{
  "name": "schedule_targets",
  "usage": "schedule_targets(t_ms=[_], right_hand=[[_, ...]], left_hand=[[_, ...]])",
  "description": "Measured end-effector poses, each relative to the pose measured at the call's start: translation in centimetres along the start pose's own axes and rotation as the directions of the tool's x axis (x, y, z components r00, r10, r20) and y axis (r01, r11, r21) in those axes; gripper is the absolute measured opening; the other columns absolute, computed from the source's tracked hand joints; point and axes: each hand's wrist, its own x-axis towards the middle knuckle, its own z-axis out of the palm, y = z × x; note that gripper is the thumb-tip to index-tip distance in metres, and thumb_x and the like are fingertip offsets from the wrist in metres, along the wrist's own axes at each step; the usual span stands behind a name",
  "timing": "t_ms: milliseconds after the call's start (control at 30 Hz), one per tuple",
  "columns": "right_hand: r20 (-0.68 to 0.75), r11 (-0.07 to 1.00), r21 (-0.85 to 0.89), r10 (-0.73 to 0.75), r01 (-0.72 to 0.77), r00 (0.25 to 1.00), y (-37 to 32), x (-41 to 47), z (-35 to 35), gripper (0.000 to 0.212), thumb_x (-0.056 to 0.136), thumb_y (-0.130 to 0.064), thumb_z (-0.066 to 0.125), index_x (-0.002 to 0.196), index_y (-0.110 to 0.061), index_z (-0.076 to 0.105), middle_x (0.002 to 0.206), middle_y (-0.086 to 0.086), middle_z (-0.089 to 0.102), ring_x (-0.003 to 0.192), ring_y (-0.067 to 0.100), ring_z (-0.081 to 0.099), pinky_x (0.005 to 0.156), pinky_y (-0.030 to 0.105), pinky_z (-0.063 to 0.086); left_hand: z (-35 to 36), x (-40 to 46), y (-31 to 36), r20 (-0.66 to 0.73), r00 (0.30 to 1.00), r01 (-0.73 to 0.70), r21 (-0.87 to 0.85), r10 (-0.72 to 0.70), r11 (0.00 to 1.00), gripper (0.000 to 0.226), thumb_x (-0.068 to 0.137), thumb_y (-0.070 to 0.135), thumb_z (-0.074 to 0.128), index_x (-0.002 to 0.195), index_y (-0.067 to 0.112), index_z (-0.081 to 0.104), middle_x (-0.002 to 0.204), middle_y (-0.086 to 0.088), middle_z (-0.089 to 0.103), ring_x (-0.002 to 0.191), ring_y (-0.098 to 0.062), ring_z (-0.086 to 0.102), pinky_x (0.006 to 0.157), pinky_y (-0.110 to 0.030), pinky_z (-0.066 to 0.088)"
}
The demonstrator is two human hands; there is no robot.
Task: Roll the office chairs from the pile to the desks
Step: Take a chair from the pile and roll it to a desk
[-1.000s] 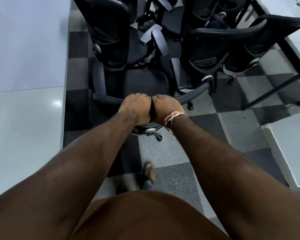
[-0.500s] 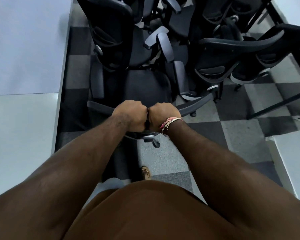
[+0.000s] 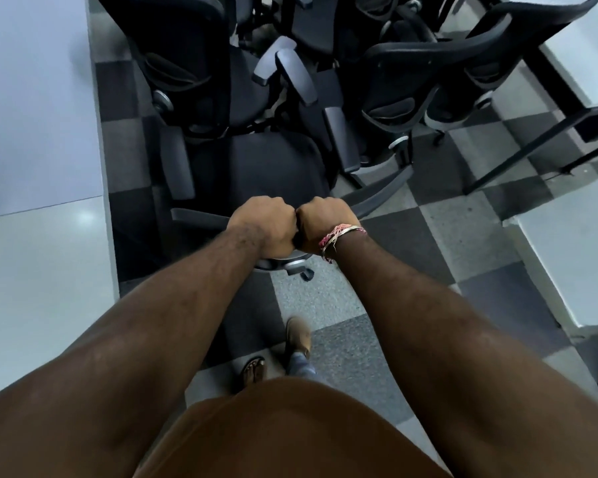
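Note:
A black office chair (image 3: 256,167) stands right in front of me with its seat facing away. My left hand (image 3: 265,225) and my right hand (image 3: 325,224) grip the top rim of its backrest, fists side by side and touching. A threaded bracelet is on my right wrist. Beyond it a pile of several black office chairs (image 3: 404,88) is crowded together, armrests tangled. White desks lie on the left (image 3: 38,167) and on the right (image 3: 573,250).
The aisle has a grey checkered carpet (image 3: 439,236). A black desk frame leg (image 3: 532,146) slants across the floor at the right. My feet in sandals (image 3: 297,336) stand behind the chair. Another desk (image 3: 580,56) sits at the far right.
The chair and my hands have drawn nearer to me, away from the pile. My right foot has stepped forward into view.

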Motion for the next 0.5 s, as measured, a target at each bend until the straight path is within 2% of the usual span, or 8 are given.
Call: schedule_targets(t_ms=[267,400,500], right_hand=[[-0.018,0.998,0.032,0.06,-0.059,0.998,-5.4,-6.7,1.2,0.019,0.087,-0.039,0.053,0.076,-0.025,0.059,0.085,0.001,0.069,0.078,0.027,0.069,0.062,0.031,0.044],[-0.004,0.992,0.035,0.122,-0.122,0.993,-6.4,-10.5,2.0,0.02,0.087,-0.038,0.052,0.075,-0.024,0.058,0.084,0.0,0.07,0.078,0.027,0.069,0.062,0.03,0.044],[0.016,0.987,0.05,0.155,-0.156,0.988,-6.2,-13.3,2.7,0.02,0.087,-0.037,0.053,0.081,-0.022,0.065,0.086,0.001,0.07,0.08,0.027,0.069,0.063,0.03,0.044]], left_hand=[[1.5,-6.5,1.5,0.061,0.995,-0.082,0.067,0.078,0.994,0.023,0.081,0.041,0.058,0.065,0.024,0.054,0.063,0.006,0.055,0.054,-0.015,0.051,0.057,-0.032,0.046],[2.1,-8.8,4.1,0.053,0.989,-0.14,0.099,0.136,0.985,0.023,0.081,0.043,0.057,0.068,0.024,0.058,0.064,0.006,0.057,0.055,-0.016,0.053,0.056,-0.032,0.047],[2.6,-9.8,6.4,0.036,0.985,-0.169,0.103,0.166,0.98,0.026,0.082,0.045,0.059,0.069,0.024,0.06,0.063,0.007,0.057,0.053,-0.014,0.052,0.053,-0.031,0.045]])
